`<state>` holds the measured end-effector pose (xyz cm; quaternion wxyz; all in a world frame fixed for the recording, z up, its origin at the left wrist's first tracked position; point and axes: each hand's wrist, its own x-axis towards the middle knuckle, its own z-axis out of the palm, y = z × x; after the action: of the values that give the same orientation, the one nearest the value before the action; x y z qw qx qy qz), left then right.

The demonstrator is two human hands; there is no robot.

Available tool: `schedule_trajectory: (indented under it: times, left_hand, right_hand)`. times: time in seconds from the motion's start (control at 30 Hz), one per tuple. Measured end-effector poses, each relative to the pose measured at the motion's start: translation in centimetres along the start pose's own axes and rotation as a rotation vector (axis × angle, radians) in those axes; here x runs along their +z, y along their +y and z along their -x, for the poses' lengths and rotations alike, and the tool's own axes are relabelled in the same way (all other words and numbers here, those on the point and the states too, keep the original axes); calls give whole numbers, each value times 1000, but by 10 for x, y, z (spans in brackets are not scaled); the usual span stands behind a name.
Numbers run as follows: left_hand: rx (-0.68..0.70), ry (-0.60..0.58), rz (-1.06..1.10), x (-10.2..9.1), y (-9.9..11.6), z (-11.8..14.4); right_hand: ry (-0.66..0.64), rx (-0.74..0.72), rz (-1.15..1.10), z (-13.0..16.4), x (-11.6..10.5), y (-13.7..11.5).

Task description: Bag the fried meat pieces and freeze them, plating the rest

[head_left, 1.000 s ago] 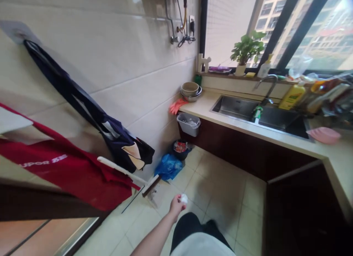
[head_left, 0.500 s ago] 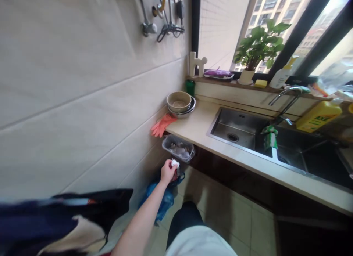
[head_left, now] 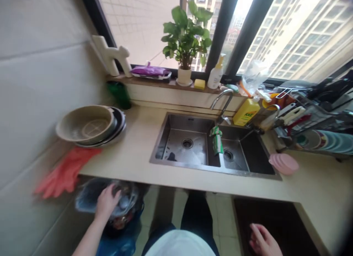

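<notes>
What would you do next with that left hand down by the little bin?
Probably open the left hand and draw it back: it sits over the hanging bin under the counter edge, which already holds scraps. Motion blur hides whether it grips anything.

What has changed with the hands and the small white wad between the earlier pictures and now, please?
The left hand has carried the white wad forward across the floor and now reaches over the small bin hung under the counter; the wad no longer shows clearly. The right hand has come into view, empty. Sink, bowls and pink gloves stay put.
</notes>
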<state>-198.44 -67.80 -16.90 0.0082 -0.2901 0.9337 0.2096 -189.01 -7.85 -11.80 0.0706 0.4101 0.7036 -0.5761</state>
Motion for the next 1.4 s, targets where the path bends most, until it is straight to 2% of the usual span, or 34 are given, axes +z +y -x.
schedule_trajectory:
  times: [0.07, 0.17, 0.23, 0.27, 0.37, 0.47, 0.57, 0.67, 0.77, 0.83, 0.9, 0.97, 1.03, 1.1, 1.2, 1.3, 1.4]
  left_hand:
    - [-18, 74, 53, 18, 23, 17]
    - [-89, 141, 166, 37, 75, 45]
    - [-81, 137, 227, 43, 122, 60]
    - [-59, 130, 252, 44, 149, 65]
    - [39, 69, 307, 51, 235, 73]
    - [200, -145, 386, 67, 318, 68]
    - [405, -320, 434, 94, 390, 53]
    - [585, -379, 439, 121, 451, 35]
    - [738, -398, 521, 134, 498, 18]
    - [752, -394, 568, 132, 519, 6]
    - [682, -354, 538, 123, 531, -9]
    - [597, -308, 456, 113, 536, -29]
    - [544, -283, 391, 105, 540, -52]
    - [519, -291, 332, 99, 545, -78]
    - [528, -334, 271, 92, 554, -112]
    - [534, -357, 259, 89, 563, -133]
    - [538, -369, 290, 92, 571, -142]
  right_hand:
    - [0, -132, 62, -57, -4, -52]
    - [-109, -357, 235, -146, 17, -144]
    - [-201, -499, 456, -201, 45, -200]
    - [-243, -514, 485, -226, 61, -223]
    - [-412, -500, 524, -282, 104, -264]
    - [-603, -491, 548, -305, 128, -273]
    - [-713, -555, 565, -301, 133, -275]
    - [-775, -658, 585, -283, 131, -290]
    - [-799, -763, 618, -267, 131, -318]
    - [-728, -837, 637, -265, 131, -340]
    - [-501, -894, 708, -272, 131, -359]
    - [-230, -895, 893, -287, 134, -374]
    - [-93, -861, 1081, -304, 139, -383]
    - [-109, -849, 1159, -317, 144, -388]
    - [-141, -863, 1160, -324, 146, -398]
    - [-178, -891, 1117, -314, 150, -415]
    - [-261, -998, 1003, -290, 175, -431]
